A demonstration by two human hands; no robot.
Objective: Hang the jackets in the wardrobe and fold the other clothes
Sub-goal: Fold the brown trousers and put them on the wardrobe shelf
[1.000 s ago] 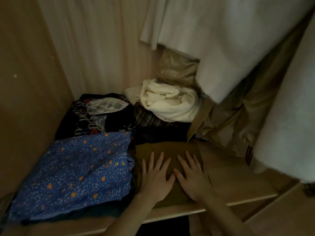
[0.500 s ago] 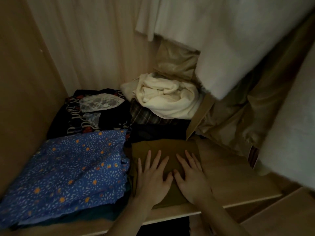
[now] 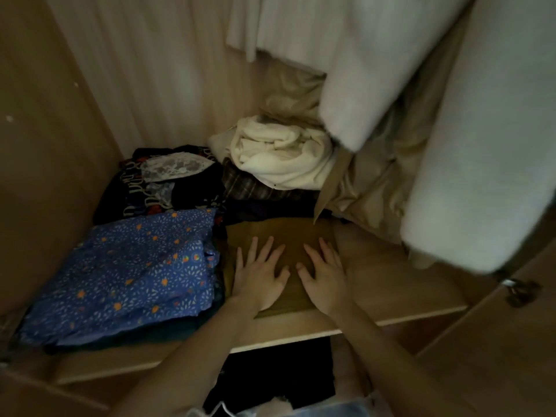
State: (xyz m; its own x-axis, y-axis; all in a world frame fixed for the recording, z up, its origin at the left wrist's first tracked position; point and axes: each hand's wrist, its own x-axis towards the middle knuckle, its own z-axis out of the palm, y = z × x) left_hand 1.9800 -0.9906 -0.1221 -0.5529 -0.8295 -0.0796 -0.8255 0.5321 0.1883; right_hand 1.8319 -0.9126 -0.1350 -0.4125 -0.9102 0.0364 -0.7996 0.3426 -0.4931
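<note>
Hands lie flat, fingers spread: left hand (image 3: pixel 259 277) and right hand (image 3: pixel 325 276) press the folded olive-brown garment (image 3: pixel 288 236) at lower centre onto the wardrobe shelf (image 3: pixel 400 284), likely smoothing it beside the blue floral stack (image 3: pixel 126 272).

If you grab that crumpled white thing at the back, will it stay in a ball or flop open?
The cream garment would probably flop open: it is bunched in loose soft folds, not tied. It looks thin and light. It sits atop the plaid clothes, so pulling it might drag those along.
</note>
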